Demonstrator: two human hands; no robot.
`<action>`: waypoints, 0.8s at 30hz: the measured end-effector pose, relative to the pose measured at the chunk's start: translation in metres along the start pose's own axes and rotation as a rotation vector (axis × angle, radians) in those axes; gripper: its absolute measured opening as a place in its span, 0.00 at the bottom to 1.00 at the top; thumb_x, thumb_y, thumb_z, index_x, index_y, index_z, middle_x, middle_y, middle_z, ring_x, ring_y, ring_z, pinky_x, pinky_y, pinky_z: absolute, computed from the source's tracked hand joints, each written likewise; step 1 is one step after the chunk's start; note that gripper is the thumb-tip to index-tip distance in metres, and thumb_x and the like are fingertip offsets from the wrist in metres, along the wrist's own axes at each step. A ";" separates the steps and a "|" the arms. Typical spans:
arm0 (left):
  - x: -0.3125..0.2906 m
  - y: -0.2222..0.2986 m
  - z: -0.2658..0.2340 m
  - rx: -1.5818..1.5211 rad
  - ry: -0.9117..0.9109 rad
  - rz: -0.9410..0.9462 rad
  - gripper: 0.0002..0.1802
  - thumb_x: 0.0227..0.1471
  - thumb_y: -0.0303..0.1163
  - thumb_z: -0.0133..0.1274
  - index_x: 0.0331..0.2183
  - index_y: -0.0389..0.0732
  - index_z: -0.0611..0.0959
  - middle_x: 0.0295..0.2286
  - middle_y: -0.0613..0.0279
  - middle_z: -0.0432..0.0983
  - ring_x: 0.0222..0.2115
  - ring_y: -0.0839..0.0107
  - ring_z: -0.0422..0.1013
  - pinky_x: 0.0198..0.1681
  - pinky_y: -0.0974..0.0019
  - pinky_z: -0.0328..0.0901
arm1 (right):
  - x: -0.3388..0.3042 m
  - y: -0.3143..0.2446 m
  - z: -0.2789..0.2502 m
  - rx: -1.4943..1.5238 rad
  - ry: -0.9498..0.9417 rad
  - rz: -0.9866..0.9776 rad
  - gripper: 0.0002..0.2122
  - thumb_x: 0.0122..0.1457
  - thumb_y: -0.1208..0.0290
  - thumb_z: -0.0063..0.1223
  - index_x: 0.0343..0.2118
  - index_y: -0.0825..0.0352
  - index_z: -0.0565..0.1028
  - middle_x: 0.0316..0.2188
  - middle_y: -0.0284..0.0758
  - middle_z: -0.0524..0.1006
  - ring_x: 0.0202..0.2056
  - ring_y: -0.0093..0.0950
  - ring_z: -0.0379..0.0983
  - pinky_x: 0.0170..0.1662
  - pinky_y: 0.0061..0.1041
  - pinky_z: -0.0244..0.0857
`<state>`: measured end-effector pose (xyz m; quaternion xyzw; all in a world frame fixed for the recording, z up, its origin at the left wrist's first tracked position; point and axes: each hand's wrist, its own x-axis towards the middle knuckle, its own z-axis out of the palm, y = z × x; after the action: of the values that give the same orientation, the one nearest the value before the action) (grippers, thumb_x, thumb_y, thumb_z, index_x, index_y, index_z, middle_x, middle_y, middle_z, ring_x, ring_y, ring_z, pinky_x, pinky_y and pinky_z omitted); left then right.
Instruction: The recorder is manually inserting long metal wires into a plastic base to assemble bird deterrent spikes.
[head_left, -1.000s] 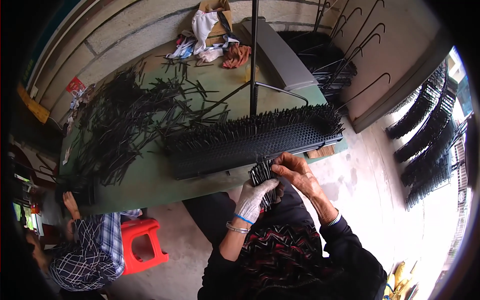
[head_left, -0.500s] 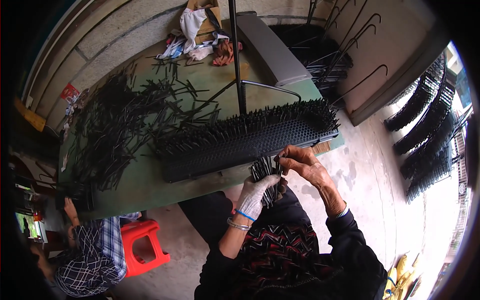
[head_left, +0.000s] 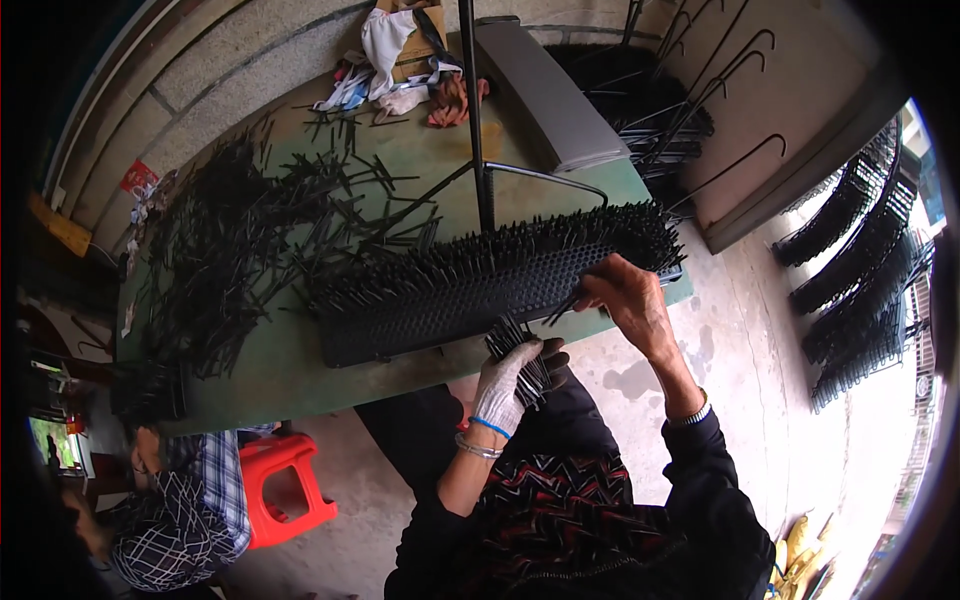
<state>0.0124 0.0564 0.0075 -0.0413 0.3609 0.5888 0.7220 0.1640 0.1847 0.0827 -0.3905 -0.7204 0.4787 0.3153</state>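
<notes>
Step in hand, my read: feeding strips one at a time into the plate. The bare right hand (head_left: 632,305) is pinched, thumb against fingertips, with what looks like a single thin black strip (head_left: 561,311) jutting out down-left. The left hand (head_left: 503,383), in a white knit glove, is curled round a loose bundle of thin black strips (head_left: 510,338), ends fanned out above the fist.

Workpiece: a long black perforated plate (head_left: 420,318), ahead of the left hand, running left from under the right hand. Dense rows of short black bristles (head_left: 480,248) stand along its far side; the near side is bare holes. It sits on a green-topped table (head_left: 285,385). A tangled heap of loose black strips (head_left: 225,260) lies further left, well apart from both hands.

Next move calls for (judgement): lining the strip end up with a bare hole, left fist kept near as supply. Risk: fanned ends snagging each other.

Hard to see: right fingertips overlap the dark plate, so I can't tell strip-to-hole contact. Left palm side hidden; no strip count. Black on black hides individual holes. The upright black metal rod (head_left: 474,100) beyond the plate is cut off at the top edge. Far left of the gloved hand, a co-worker's hand (head_left: 148,450) is half lost in shadow; can't tell what it holds.
</notes>
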 end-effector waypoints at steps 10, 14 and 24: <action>0.006 -0.009 0.006 -0.186 -0.064 0.001 0.08 0.56 0.28 0.49 0.40 0.40 0.77 0.29 0.56 0.76 0.32 0.60 0.75 0.37 0.53 0.73 | 0.050 0.013 0.020 -0.252 0.171 -0.247 0.04 0.56 0.79 0.50 0.34 0.72 0.73 0.26 0.39 0.79 0.28 0.24 0.78 0.32 0.20 0.69; 0.008 -0.014 0.000 -0.168 -0.075 -0.020 0.08 0.56 0.31 0.50 0.39 0.41 0.77 0.28 0.57 0.76 0.29 0.63 0.74 0.36 0.52 0.73 | 0.058 0.014 0.019 -0.313 0.140 -0.303 0.04 0.56 0.79 0.50 0.34 0.72 0.73 0.25 0.39 0.78 0.28 0.27 0.79 0.32 0.22 0.70; 0.003 -0.017 0.003 -0.161 -0.061 0.014 0.07 0.56 0.31 0.51 0.36 0.39 0.78 0.27 0.58 0.76 0.26 0.66 0.74 0.29 0.60 0.71 | 0.079 0.007 0.009 -0.415 -0.127 -0.459 0.05 0.56 0.78 0.51 0.35 0.72 0.74 0.25 0.38 0.78 0.27 0.28 0.78 0.32 0.23 0.70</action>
<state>0.0291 0.0546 0.0017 -0.0787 0.2908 0.6219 0.7228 0.1189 0.2506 0.0795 -0.2433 -0.8901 0.2613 0.2832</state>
